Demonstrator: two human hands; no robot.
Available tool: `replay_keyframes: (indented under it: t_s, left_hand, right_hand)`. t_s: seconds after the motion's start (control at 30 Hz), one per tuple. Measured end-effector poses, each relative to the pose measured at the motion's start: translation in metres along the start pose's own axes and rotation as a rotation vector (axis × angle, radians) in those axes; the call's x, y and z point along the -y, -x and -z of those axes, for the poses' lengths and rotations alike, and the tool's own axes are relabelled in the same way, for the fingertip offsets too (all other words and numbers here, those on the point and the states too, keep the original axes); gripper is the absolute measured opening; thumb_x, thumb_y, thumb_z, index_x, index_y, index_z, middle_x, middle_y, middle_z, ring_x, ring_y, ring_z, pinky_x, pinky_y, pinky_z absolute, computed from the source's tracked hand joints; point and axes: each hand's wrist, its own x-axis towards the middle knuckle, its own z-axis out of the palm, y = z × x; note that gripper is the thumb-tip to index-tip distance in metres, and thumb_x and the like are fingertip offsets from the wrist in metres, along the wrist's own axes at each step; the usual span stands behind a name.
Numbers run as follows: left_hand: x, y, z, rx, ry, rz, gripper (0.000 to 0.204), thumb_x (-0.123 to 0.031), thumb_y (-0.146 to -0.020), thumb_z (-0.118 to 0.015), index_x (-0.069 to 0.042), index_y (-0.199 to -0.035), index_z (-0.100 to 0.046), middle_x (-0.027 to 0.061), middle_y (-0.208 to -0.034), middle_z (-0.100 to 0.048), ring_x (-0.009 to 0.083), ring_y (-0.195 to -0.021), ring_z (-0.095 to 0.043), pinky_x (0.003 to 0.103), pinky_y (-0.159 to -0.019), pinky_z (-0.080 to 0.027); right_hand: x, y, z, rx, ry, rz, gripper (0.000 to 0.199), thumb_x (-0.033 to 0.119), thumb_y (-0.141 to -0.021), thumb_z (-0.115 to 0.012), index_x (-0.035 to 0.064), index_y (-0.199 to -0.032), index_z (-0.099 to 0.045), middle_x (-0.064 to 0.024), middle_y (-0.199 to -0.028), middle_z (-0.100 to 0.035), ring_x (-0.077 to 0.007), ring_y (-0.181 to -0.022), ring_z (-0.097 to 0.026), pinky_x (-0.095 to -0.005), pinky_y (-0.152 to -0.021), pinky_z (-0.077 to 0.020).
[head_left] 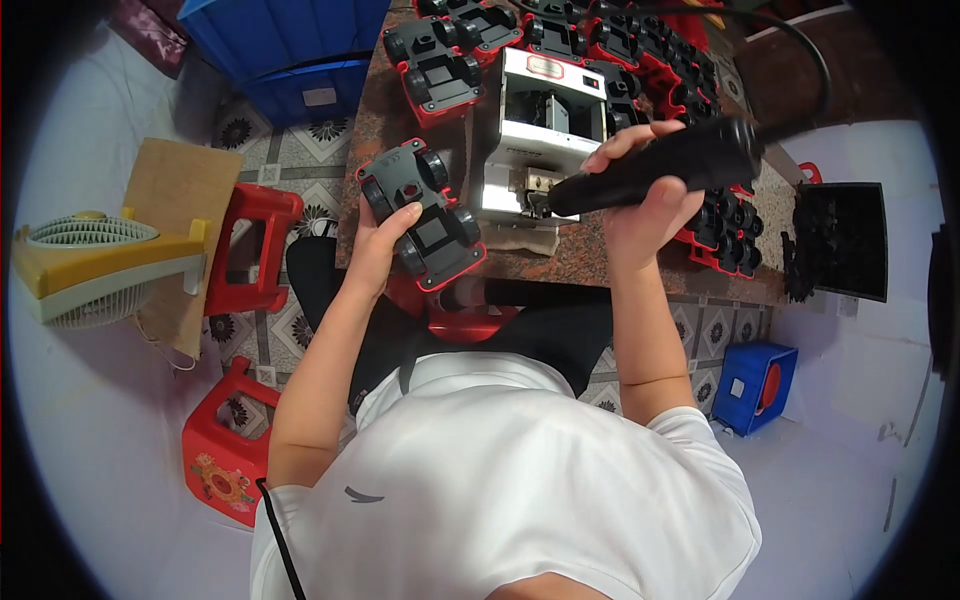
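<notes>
Table (590, 262): dark reddish-brown speckled stone top. On it: white boxy machine (540, 130) mid-table, rows of red-and-black toy car chassis (640, 45) along the back, more of them (730, 235) at the right edge. Floor (300, 175): patterned tile, carrying two red plastic stools (250, 250) (225, 450), blue crates (290, 45), small blue bin (755, 385).

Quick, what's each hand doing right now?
Left hand: closed on a red toy car turned underside up.
Right hand: closed around a black corded power tool, its tip at the white machine.
</notes>
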Motion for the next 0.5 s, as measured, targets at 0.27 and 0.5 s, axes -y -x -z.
replay_keyframes:
  t_s: [0.27, 0.5]
  left_hand:
    - [0.003, -0.001, 0.002, 0.006, -0.02, 0.009, 0.057, -0.02, -0.08, -0.064, -0.009, -0.129, -0.038, 0.0077, -0.118, -0.049, 0.0185, -0.109, -0.049, 0.033, -0.094, -0.04]
    - [0.004, -0.001, 0.002, 0.016, -0.025, 0.013, 0.055, -0.021, -0.081, -0.063, -0.008, -0.129, -0.039, 0.0076, -0.118, -0.049, 0.0183, -0.109, -0.049, 0.032, -0.094, -0.04]
  right_hand:
    - [-0.01, 0.02, 0.001, 0.014, -0.037, 0.11, 0.063, 0.04, -0.078, -0.071, 0.0005, -0.116, -0.04, -0.0112, -0.079, -0.058, -0.017, -0.069, -0.058, -0.0266, -0.06, -0.0468]
    - [-0.008, 0.023, 0.004, -0.017, 0.07, 0.049, 0.071, 0.056, -0.075, -0.069, 0.0013, -0.112, -0.042, -0.0131, -0.08, -0.057, -0.0198, -0.066, -0.06, -0.0306, -0.06, -0.0524]
